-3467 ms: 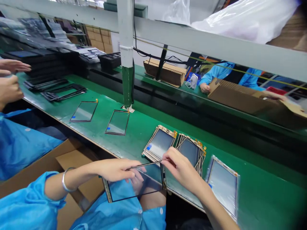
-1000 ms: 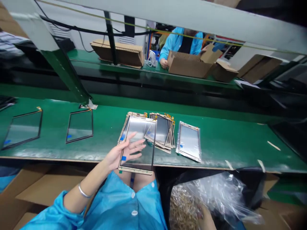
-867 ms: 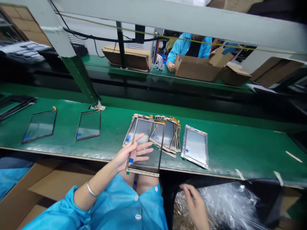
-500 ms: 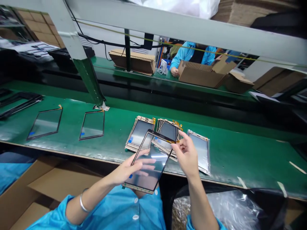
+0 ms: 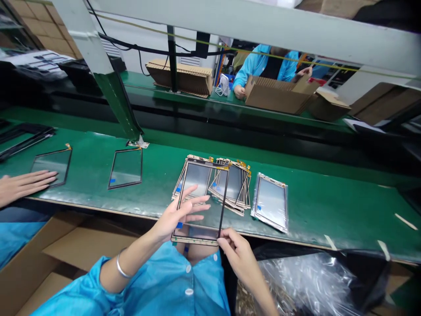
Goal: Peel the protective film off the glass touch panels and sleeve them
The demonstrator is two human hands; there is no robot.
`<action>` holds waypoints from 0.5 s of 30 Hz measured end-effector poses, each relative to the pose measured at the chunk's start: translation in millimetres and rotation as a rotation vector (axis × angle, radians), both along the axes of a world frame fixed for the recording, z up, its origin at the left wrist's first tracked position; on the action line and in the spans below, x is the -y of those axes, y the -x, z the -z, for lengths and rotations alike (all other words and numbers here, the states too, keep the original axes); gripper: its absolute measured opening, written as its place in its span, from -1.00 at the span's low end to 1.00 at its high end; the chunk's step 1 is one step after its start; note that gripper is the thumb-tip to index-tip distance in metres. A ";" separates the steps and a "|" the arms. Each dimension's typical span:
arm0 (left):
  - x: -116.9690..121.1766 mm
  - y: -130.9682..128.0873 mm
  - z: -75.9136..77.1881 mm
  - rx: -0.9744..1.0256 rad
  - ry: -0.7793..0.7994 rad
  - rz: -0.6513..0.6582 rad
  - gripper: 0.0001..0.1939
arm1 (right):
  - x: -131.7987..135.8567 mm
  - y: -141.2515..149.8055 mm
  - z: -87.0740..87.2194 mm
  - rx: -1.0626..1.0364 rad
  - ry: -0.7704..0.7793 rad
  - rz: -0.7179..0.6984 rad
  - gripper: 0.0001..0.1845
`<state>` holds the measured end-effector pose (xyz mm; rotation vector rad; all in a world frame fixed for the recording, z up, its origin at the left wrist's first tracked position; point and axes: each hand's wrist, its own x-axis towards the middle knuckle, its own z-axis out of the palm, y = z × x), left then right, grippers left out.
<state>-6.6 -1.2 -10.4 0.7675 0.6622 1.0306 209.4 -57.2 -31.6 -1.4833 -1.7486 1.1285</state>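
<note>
Your left hand (image 5: 179,215) sits under the glass panel (image 5: 202,199), so your palm only shows through it and the fingertips get a bit murky. The panel also covers the near parts of the two stacks of panels (image 5: 226,186) on the green belt (image 5: 312,206). At the left edge, a co-worker's hand (image 5: 24,184) is cut off at the wrist. The person across the line (image 5: 263,66) is half hidden behind the cardboard box (image 5: 279,94) and the frame beam (image 5: 263,28). The clear bag (image 5: 312,285) runs off the bottom, contents too blurry to tell.
</note>
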 end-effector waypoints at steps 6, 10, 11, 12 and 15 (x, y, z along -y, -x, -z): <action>1.8 1.2 -4.9 -0.016 -0.009 -0.062 -0.50 | 0.5 2.0 -0.4 0.077 -0.082 -0.049 -0.78; 3.9 3.4 -7.1 -0.031 -0.018 -0.078 -0.47 | -5.2 4.4 -4.9 0.147 -0.207 -0.121 -0.76; 4.9 3.7 -7.1 -0.034 -0.023 -0.080 -0.46 | -6.6 5.1 -5.0 0.165 -0.238 -0.140 -0.75; 5.9 3.9 -6.9 -0.035 -0.027 -0.085 -0.45 | -7.8 6.2 -4.3 0.182 -0.269 -0.150 -0.74; 7.2 3.5 -3.8 -0.017 -0.028 -0.131 -0.45 | -9.9 14.7 0.5 0.235 -0.391 -0.127 -0.72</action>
